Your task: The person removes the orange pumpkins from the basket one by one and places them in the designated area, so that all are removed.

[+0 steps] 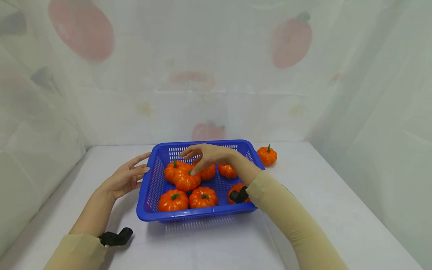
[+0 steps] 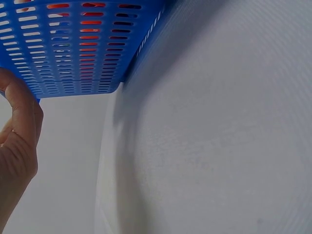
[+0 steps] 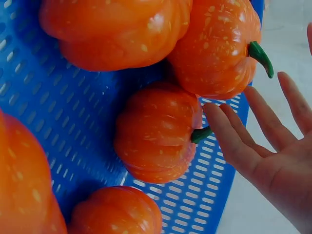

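Note:
A blue perforated plastic basket (image 1: 199, 214) holds several small orange toy pumpkins with green stems. My left hand (image 1: 123, 180) is at the basket's left side, its fingertips touching the rim; the left wrist view shows this hand (image 2: 19, 141) beside the slotted wall (image 2: 87, 53). Over the basket's left half hovers my right hand (image 1: 210, 153), fingers spread and loosely bent, holding nothing. Its thumb is close to the stem of one pumpkin (image 1: 185, 182). In the right wrist view, fingertips are near the green stem of a pumpkin (image 3: 156, 134). My right forearm partly hides another pumpkin (image 1: 233, 193).
One more pumpkin (image 1: 267, 157) stands outside the basket on the white tabletop (image 1: 314, 183), past the far right corner. Pale curtains (image 1: 216, 108) with faded fruit prints enclose the table at the back and sides. Each wrist wears a black device (image 1: 116, 237).

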`<action>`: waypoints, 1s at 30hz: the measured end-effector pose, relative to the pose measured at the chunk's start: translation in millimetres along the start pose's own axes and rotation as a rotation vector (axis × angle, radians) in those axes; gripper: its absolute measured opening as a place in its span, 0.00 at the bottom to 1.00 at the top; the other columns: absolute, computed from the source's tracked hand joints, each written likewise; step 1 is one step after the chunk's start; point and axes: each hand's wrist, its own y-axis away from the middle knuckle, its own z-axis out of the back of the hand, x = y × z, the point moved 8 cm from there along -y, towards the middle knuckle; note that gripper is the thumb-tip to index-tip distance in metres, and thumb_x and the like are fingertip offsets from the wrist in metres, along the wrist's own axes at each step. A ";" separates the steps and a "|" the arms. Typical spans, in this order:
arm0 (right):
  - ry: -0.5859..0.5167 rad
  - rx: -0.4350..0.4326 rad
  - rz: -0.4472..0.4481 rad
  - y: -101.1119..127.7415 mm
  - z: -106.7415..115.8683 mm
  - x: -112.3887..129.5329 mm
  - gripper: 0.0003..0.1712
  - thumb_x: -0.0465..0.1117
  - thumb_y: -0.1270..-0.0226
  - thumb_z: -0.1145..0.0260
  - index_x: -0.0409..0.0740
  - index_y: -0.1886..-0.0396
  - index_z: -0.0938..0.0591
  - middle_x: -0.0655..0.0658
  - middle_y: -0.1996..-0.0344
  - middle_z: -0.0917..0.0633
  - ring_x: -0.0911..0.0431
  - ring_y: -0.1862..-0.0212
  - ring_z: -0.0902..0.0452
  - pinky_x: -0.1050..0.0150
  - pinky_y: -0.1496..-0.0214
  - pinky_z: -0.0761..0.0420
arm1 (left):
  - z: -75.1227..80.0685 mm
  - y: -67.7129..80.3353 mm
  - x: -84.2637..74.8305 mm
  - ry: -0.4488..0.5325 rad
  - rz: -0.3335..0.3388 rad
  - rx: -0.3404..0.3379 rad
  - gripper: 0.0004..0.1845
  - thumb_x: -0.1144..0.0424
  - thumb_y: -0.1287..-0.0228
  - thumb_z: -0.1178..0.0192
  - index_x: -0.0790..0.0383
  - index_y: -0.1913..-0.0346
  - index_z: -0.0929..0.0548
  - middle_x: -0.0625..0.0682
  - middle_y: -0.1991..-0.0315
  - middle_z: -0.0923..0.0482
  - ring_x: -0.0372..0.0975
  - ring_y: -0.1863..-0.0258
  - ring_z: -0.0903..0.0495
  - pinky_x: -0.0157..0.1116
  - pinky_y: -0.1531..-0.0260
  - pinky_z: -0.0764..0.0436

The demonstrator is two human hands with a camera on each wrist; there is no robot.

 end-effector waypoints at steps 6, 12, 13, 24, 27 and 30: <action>0.039 0.043 -0.035 -3.8 -4.1 -7.9 0.42 0.40 0.44 0.25 0.55 0.29 0.30 0.48 0.28 0.29 0.49 0.25 0.37 0.50 0.29 0.27 | 0.8 0.7 -0.4 0.003 0.002 -0.002 0.37 0.65 0.24 0.51 0.53 0.20 0.57 0.42 0.53 0.15 0.34 0.57 0.12 0.36 0.56 0.12; 0.052 0.065 -0.054 -5.0 -7.8 -10.5 0.45 0.39 0.46 0.24 0.56 0.28 0.31 0.47 0.27 0.32 0.45 0.24 0.40 0.50 0.29 0.26 | 1.5 1.1 -1.4 0.002 0.002 -0.008 0.38 0.66 0.24 0.51 0.53 0.20 0.58 0.42 0.54 0.15 0.34 0.58 0.12 0.36 0.56 0.12; 0.067 0.068 -0.051 -5.4 -8.6 -10.4 0.45 0.39 0.46 0.23 0.57 0.28 0.31 0.47 0.27 0.32 0.45 0.24 0.40 0.50 0.28 0.27 | 1.7 1.2 -1.4 0.002 0.002 -0.008 0.38 0.65 0.24 0.51 0.53 0.20 0.58 0.42 0.54 0.15 0.34 0.58 0.12 0.36 0.56 0.12; 0.259 0.084 -0.022 -8.7 -17.4 -5.4 0.51 0.35 0.49 0.23 0.57 0.25 0.35 0.48 0.26 0.34 0.49 0.25 0.41 0.48 0.24 0.34 | 1.5 1.8 -0.4 0.000 -0.006 0.002 0.38 0.65 0.24 0.51 0.53 0.20 0.59 0.41 0.51 0.16 0.34 0.56 0.12 0.37 0.56 0.12; 0.298 0.092 -0.009 -8.6 -19.5 -1.9 0.52 0.32 0.50 0.23 0.56 0.25 0.36 0.49 0.25 0.35 0.50 0.24 0.42 0.50 0.25 0.32 | 1.6 1.8 -0.6 0.002 -0.005 0.001 0.38 0.65 0.24 0.51 0.53 0.20 0.59 0.41 0.52 0.16 0.34 0.56 0.12 0.36 0.56 0.12; 0.329 0.088 -0.003 -9.2 -20.3 0.4 0.53 0.30 0.50 0.23 0.55 0.25 0.35 0.48 0.25 0.34 0.50 0.25 0.42 0.51 0.25 0.31 | 1.9 1.6 -1.0 0.003 -0.005 0.002 0.38 0.65 0.24 0.52 0.53 0.20 0.59 0.42 0.52 0.16 0.34 0.56 0.12 0.36 0.56 0.12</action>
